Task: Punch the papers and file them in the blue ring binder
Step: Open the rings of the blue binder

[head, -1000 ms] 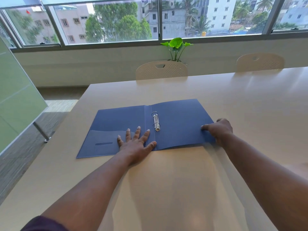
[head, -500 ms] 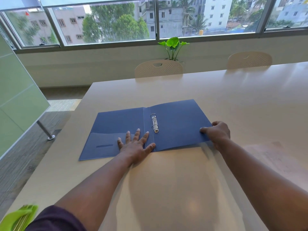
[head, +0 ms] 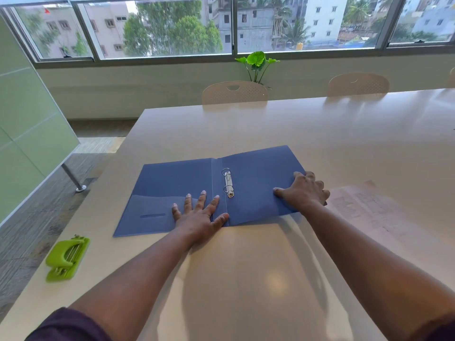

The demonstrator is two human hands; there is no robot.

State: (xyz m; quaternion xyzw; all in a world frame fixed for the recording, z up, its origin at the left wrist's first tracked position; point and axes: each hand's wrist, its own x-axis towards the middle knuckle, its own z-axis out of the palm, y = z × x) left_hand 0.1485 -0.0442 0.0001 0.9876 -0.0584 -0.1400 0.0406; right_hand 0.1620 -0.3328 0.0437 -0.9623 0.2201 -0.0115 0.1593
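A: Where's the blue ring binder (head: 256, 178)?

B: Lying open, flat on the bench (head: 270, 134), covers spread L and R. Metal ring mechanism (head: 228, 183) runs along the spine, rings look shut. Inside pocket on the L cover, near corner.

A: Hands?

B: Left hand (head: 199, 215) flat, fingers spread, palm down on the L cover by the spine, thumb across the fold. Not gripping anything. Right hand (head: 305, 193) pressed on the R cover's outer edge, fingers bent, thumb lying on the blue sheet. Can't tell if it's pinching the edge or just pushing down.

A: Papers?

B: Papers (head: 364, 205) flat on the bench just R of the binder, beside the right hand, faint print, washed out by glare.

A: Punch?

B: Green hole punch (head: 66, 258) at the bench's L edge, well apart from the binder. Neither hand is on it.
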